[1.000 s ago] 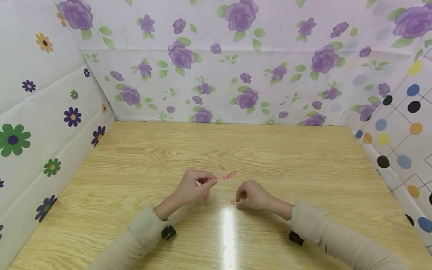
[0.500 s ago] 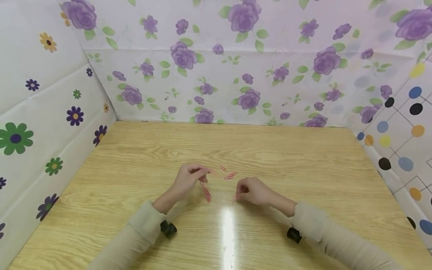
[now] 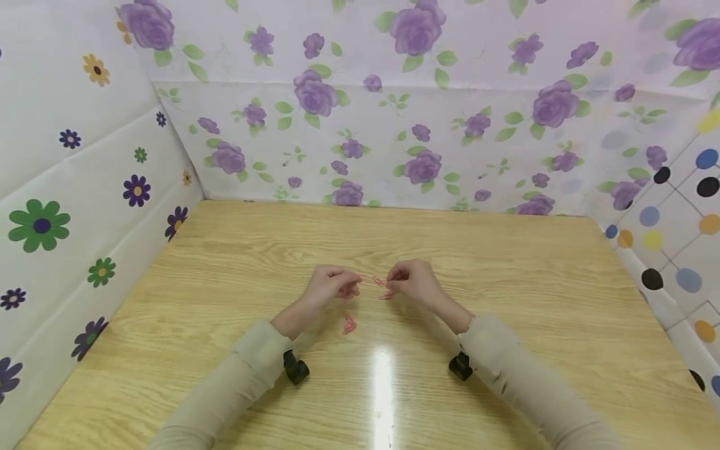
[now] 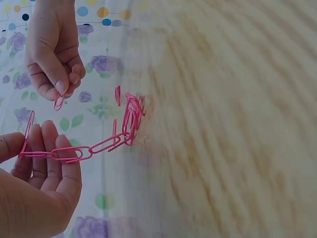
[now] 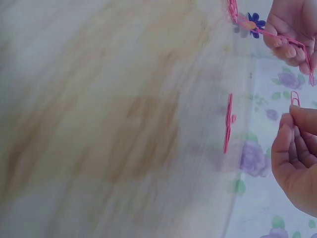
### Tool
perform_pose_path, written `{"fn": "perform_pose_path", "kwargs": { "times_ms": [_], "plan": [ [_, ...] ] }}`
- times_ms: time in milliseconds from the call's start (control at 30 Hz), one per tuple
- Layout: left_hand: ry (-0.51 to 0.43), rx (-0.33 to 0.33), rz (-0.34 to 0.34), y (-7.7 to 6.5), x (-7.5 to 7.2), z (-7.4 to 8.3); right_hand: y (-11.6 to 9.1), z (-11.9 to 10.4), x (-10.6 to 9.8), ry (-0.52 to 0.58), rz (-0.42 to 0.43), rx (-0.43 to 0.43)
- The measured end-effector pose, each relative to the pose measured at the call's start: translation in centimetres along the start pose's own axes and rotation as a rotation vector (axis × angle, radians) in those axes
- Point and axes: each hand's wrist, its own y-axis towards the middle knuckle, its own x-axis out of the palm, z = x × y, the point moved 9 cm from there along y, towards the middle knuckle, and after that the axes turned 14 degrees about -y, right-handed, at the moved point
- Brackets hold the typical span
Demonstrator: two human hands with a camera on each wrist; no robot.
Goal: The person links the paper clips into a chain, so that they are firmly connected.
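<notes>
My left hand (image 3: pixel 325 291) pinches the end link of a chain of pink paper clips (image 4: pixel 105 146) between thumb and forefinger. The end clip sticks up past the fingertips, and the chain runs across the other fingers. Its far part (image 3: pixel 349 324) hangs or lies bunched below the hand; I cannot tell which. A single pink paper clip (image 5: pixel 295 98) is pinched by my right hand (image 3: pixel 417 286), its looped end pointing towards the left hand. The two hands are close together but apart. Loose pink paper clips (image 3: pixel 385 295) lie on the table by the right fingertips.
The wood-grain table (image 3: pixel 270 237) spreads around both hands. Flowered cloth (image 3: pixel 360 125) stands behind it, with patterned cloths at the left and right sides. A black wrist camera (image 3: pixel 295 367) sits under the left cuff, another (image 3: pixel 461 366) under the right.
My right hand has moved forward and left with its paper clip, closer to the left hand. The left hand went left, then came back right, still holding the chain.
</notes>
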Motion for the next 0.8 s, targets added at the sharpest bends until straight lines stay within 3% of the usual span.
{"fn": "perform_pose_path", "kwargs": {
  "times_ms": [167,367,600,800],
  "plan": [
    [0.016,0.004,0.017,0.3,0.4,-0.2,0.0,-0.2,-0.1,0.020,0.067,0.044],
    [0.053,0.073,-0.005,0.3,1.0,0.3,-0.2,-0.9,-0.2,0.058,0.131,0.028],
    [0.123,0.166,-0.048,0.1,1.6,0.9,-0.2,-1.1,0.4,0.170,0.107,0.024],
    [0.191,0.190,-0.036,-1.1,2.2,2.6,-0.3,-1.1,0.5,0.170,0.118,0.022]
  ]
}}
